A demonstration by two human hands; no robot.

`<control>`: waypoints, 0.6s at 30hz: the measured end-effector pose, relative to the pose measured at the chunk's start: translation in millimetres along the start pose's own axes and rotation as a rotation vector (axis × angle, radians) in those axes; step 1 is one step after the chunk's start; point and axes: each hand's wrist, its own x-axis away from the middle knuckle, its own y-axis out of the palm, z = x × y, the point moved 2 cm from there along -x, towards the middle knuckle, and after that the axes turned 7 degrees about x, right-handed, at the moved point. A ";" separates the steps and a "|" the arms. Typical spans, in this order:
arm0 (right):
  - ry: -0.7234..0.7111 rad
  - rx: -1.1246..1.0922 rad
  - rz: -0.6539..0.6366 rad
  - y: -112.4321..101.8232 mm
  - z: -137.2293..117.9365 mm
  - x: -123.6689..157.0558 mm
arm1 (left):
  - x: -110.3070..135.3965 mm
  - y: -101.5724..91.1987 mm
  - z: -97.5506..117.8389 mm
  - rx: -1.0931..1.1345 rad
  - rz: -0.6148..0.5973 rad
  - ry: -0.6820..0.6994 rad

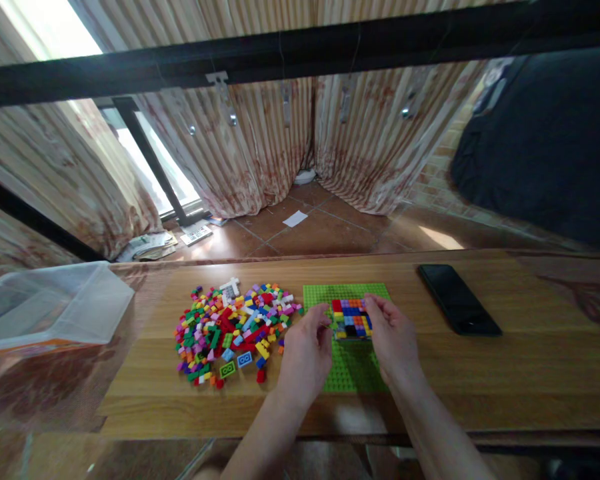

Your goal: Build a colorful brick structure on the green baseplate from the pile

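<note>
A green baseplate (347,373) lies on the wooden table (480,380). On it stands a multicoloured block of stacked bricks (351,317). My left hand (306,350) touches the block's left side with fingers curled. My right hand (393,337) presses against its right side, fingers bent around the edge. A loose heap of small coloured bricks (233,327) lies just left of the plate, with a white piece at its far edge.
A black phone (457,299) lies flat to the right of the plate. A clear plastic tub (50,307) sits at the table's left end. Beyond the table are a tiled floor, curtains and a dark cloth at the right.
</note>
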 end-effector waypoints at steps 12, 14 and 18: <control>-0.021 0.022 -0.029 -1.3 6.9 -3.5 | -3.5 13.3 -3.5 -0.109 0.031 0.060; -0.032 0.050 -0.036 -2.0 6.9 -3.4 | -3.7 13.9 -3.0 -0.118 0.032 0.058; -0.079 0.200 -0.067 -2.3 3.2 0.4 | -3.7 14.7 -2.8 -0.106 0.037 0.072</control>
